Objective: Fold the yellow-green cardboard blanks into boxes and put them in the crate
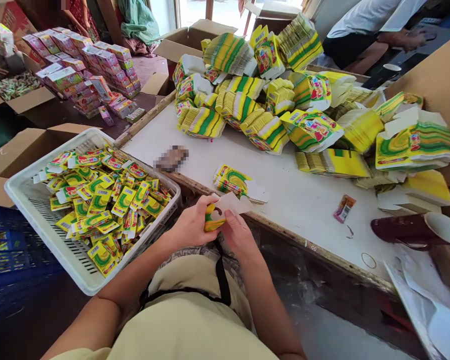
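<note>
Over the table's front edge, my left hand (195, 225) is closed around a small yellow and green carton (214, 215). My right hand (240, 232) grips the white flap side of this same carton, thumb pressed on the card. Just beyond my hands lies a short stack of flat yellow cartons (232, 182) on the white tabletop (195, 155). To my left stands a white plastic basket (86, 287), heaped with folded yellow cartons (101, 200). Palms and some fingertips are hidden behind the card.
Bundles of flat yellow cartons (236, 110) cover the table's far side. At right are a lying maroon mug (401, 230), a small wrapped packet (344, 208) and a rubber band (368, 260). Pink boxes (93, 65) are stacked behind left. Another person (363, 30) sits at upper right.
</note>
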`<state>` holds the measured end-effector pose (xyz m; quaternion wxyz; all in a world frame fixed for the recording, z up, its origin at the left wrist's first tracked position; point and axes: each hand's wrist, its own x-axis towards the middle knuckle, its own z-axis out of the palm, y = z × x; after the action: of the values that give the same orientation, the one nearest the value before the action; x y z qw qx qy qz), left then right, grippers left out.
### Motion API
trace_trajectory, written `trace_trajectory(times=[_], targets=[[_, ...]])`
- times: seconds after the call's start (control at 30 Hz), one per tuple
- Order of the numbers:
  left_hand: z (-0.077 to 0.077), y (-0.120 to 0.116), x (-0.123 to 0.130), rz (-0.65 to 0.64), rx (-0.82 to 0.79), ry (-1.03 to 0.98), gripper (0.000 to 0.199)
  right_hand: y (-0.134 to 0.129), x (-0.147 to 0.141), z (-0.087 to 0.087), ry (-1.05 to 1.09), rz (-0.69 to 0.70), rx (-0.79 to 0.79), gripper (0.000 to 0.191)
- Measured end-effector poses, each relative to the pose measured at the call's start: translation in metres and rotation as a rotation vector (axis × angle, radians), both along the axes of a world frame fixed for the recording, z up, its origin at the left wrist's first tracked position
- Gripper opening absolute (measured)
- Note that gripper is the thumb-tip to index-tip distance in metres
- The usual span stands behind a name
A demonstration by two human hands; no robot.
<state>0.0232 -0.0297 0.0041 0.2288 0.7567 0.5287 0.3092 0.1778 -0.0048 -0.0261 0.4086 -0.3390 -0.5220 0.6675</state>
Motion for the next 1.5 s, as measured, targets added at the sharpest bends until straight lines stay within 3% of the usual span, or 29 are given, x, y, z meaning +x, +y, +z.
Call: trace_trajectory(times=[0.17, 0.37, 0.53, 0.67, 0.8, 0.97, 1.07, 1.23, 1.4, 1.5], targets=[[-0.001, 0.001, -0.003, -0.089, -0.001, 0.023, 0.050, 0.004, 0.005, 0.000, 0.018, 0.203, -0.023, 0.066], [0.000, 0.002, -0.002, -0.103, -0.143, 0.084, 0.046, 0.000, 0.002, -0.019, -0.124, 0.114, 0.064, 0.069], [-0.012, 0.003, 0.001, -0.102, -0.184, 0.003, 0.060, -0.012, 0.005, -0.010, -0.272, 0.059, 0.276, 0.077], [-0.017, 0.003, 0.004, 0.064, -0.073, 0.050, 0.063, -0.014, 0.005, -0.011, -0.345, -0.119, 0.424, 0.047], [-0.007, 0.004, -0.002, 0.160, -0.048, 0.215, 0.057, -0.007, 0.006, -0.019, -0.329, -0.280, 0.410, 0.045], [0.004, 0.005, -0.011, 0.119, -0.057, 0.223, 0.047, 0.000, 0.013, -0.019, -0.412, -0.174, 0.654, 0.026], [0.008, 0.007, -0.012, 0.098, -0.066, 0.217, 0.049, 0.003, 0.018, -0.015, -0.450, -0.121, 0.715, 0.025], [0.016, 0.009, -0.014, 0.054, -0.060, 0.237, 0.051, 0.002, 0.017, -0.008, -0.495, -0.145, 0.762, 0.049], [0.017, 0.007, -0.015, 0.040, -0.059, 0.256, 0.048, -0.002, 0.014, -0.005, -0.483, -0.101, 0.799, 0.047], [0.019, 0.007, -0.014, 0.029, -0.061, 0.254, 0.052, -0.003, 0.016, -0.006, -0.474, -0.116, 0.748, 0.070]])
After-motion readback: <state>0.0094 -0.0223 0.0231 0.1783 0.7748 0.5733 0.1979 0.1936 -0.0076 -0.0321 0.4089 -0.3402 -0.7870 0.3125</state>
